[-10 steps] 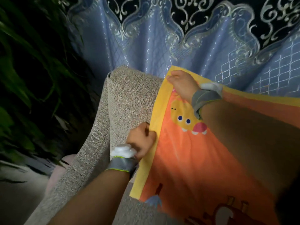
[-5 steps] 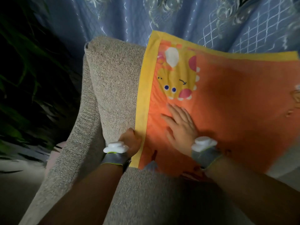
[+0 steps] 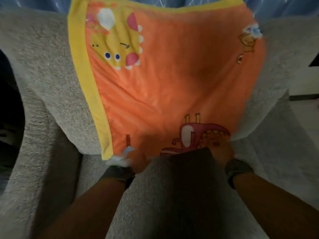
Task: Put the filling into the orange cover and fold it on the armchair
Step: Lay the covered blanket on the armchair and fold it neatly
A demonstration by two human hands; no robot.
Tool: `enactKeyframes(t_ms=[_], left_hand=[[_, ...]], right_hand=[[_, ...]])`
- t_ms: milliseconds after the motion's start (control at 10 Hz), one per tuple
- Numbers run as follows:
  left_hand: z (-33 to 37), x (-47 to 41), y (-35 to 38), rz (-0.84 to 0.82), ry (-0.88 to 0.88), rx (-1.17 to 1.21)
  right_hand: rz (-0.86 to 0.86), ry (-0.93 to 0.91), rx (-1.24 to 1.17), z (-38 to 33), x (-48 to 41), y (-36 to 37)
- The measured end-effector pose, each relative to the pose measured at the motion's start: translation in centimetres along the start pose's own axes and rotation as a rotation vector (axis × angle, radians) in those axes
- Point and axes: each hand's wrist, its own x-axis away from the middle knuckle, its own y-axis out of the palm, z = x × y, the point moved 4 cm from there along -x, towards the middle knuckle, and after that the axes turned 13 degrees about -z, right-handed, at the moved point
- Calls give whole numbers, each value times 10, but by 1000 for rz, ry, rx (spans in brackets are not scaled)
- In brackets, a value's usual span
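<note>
1. At the bottom hem of the orange cover (image 3: 172,80), both hands now sit low and close together; half a second ago the right hand (image 3: 222,150) lay flat on the print higher up and the left hand (image 3: 138,158) pinched the yellow side edge.
2. Left hand: fingers meet the hem near the bottom-left corner, motion-blurred; can't tell if they are gripping or just pressing.
3. Right hand: fingers reach the hem by the red monster print; also blurred, grasp unclear.
4. Both wrists wear grey bands; the left wristband (image 3: 117,171) carries a white lumpy piece on top, the right wristband (image 3: 237,168) shows plain grey.
5. Cover lies spread flat against the backrest of the armchair (image 3: 43,75), bottom edge down at the seat. Earlier view showed it off to the right; now it is centred and more of it shows.
6. Cover fabric: soft, matte, light creases, yellow border strip on left and top, cartoon monster prints.
7. Armchair: coarse speckled beige-grey weave, rounded padded arms both sides.
8. Behind: blue curtain (image 3: 34,2), only a strip visible now; earlier the patterned part showed.
</note>
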Motion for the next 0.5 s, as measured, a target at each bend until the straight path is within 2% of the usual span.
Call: enactKeyframes(t_ms=[100,200,300,400,500], left_hand=[[26,-24,16,46,63,3],[65,-48,37,35,112,51],[83,-79,67,-26,59,141],[96,-100,97,-118,-34,149],[113,-104,102,12,-72,346]], right_hand=[[31,171,-564,36,-8,-13],[-109,232,-1007,52,-23,-11],[-208,165,-1218,54,-39,-22],[-297,87,-1332,47,-43,-31],[-474,-9,-1125,36,-32,-39]])
